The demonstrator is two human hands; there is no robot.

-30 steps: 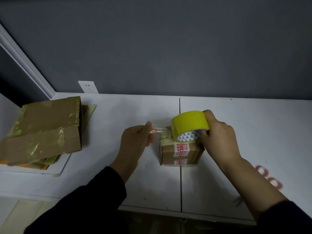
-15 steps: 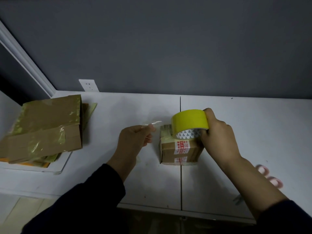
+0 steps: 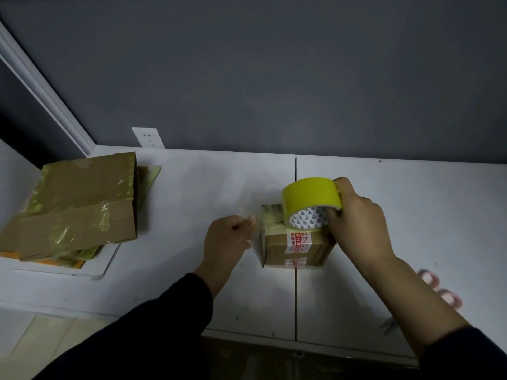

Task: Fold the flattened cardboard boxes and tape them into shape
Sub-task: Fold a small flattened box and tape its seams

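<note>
A small folded cardboard box stands on the white table, with a red-and-white label on its front. On its top rests a yellow tape roll, gripped by my right hand. My left hand, just left of the box, pinches the free end of a clear tape strip that runs toward the box's top left edge.
A stack of flattened, taped cardboard boxes lies at the table's left end. Pink-handled scissors lie on the table to the right of my right forearm. A wall socket sits on the grey wall behind.
My left hand has dropped and come closer to the box, bringing the tape end down from its raised position half a second ago. The roll and my right hand have stayed on the box.
</note>
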